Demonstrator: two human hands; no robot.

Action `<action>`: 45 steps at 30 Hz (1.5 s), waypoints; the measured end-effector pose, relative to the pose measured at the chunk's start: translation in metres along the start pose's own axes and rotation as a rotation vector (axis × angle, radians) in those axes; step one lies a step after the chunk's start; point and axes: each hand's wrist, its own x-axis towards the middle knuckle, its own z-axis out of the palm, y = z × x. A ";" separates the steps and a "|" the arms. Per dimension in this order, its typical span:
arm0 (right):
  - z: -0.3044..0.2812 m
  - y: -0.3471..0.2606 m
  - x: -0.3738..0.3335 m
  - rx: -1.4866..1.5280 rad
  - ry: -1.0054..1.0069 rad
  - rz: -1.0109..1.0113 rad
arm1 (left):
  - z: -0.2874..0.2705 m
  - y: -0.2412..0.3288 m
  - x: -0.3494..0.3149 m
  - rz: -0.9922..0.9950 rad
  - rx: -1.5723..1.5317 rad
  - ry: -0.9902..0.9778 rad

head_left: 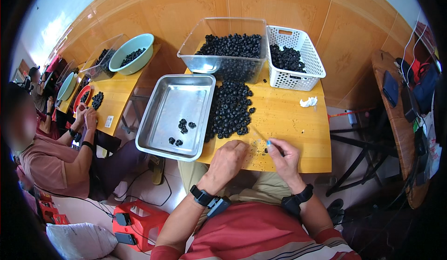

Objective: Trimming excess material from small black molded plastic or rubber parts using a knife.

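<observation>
My left hand [228, 158] is closed at the near table edge, knuckles up. Its fingertips are hidden, so what it holds does not show. My right hand [285, 158] is closed on a thin, slender tool [260, 135], with a bit of blue at the thumb tip. Beside the right fingers lies a small black piece [266, 151] among dark crumbs. A heap of small black ring-shaped parts [229, 108] spreads just beyond my left hand. Left of the heap, a metal tray [174, 106] holds several of these parts.
A clear plastic bin [187, 50] and a white perforated basket [298, 81], both with black parts, stand at the back of the yellow table [302, 129]. White crumpled tissue [308, 102] lies at the right. At left, another person [56, 162] works beside a green basin [135, 60].
</observation>
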 end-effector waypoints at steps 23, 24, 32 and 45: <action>0.003 -0.004 0.000 -0.037 -0.135 -0.134 | 0.015 0.000 -0.007 -0.609 -1.894 0.146; 0.001 -0.005 0.001 -0.059 -0.145 -0.146 | 0.015 0.001 -0.007 -0.611 -1.894 0.146; 0.000 -0.007 0.002 -0.051 -0.158 -0.204 | 0.017 0.001 -0.007 -0.564 -1.900 0.139; 0.001 0.001 0.006 -0.079 -0.087 -0.153 | 0.015 0.006 -0.015 -0.564 -1.922 0.157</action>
